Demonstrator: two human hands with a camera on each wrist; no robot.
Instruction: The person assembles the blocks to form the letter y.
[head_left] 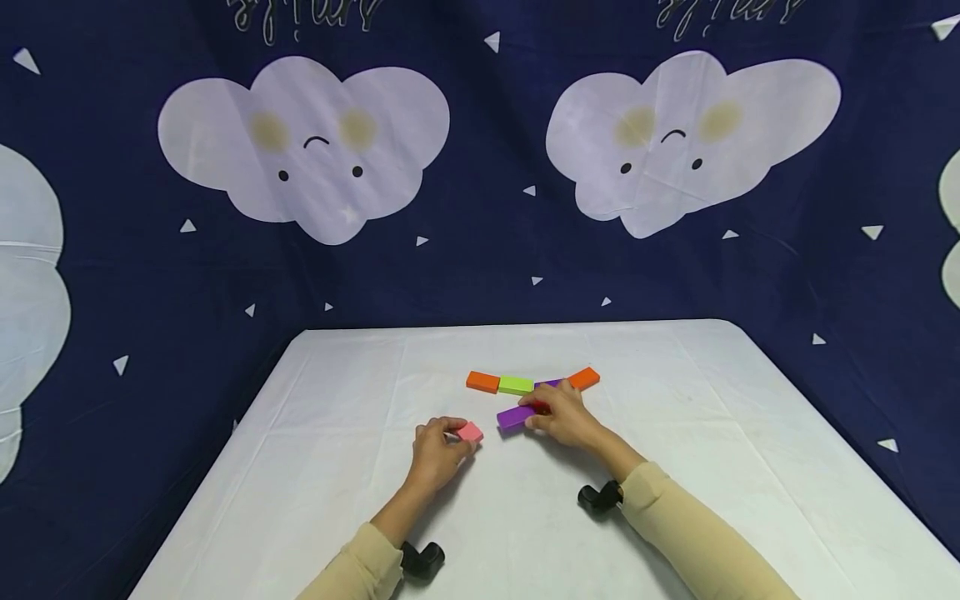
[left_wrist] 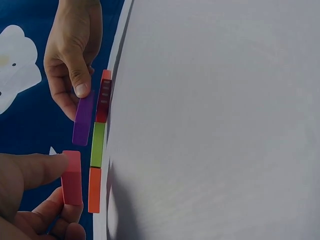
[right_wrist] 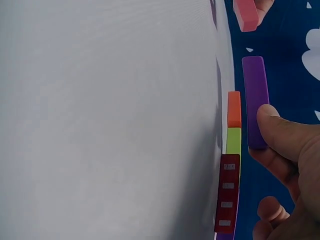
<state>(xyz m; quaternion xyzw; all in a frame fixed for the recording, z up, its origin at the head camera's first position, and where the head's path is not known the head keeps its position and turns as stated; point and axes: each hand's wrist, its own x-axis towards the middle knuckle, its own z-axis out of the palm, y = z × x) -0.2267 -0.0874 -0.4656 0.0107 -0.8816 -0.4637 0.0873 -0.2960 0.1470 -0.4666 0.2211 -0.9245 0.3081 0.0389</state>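
Note:
My left hand [head_left: 437, 454] pinches a pink block [head_left: 470, 432] between thumb and fingers, and the left wrist view shows the thumb on its upper part. Close to it, my right hand [head_left: 566, 417] grips one end of a purple block [right_wrist: 256, 90], whose other end points toward the pink one. Behind the hands lies a row of blocks: an orange block [head_left: 482, 382], a green block [head_left: 516, 385], a second purple block [head_left: 550, 384] and another orange block [head_left: 584, 378] set at an angle. A dark red block [right_wrist: 227, 192] with several pale marks is mostly hidden by the right hand in the head view.
A white cloth covers the table [head_left: 360, 492]. A dark blue curtain [head_left: 487, 275] with white clouds hangs behind the far edge. Black wrist devices [head_left: 423, 562] sit near both tan sleeves [head_left: 697, 533].

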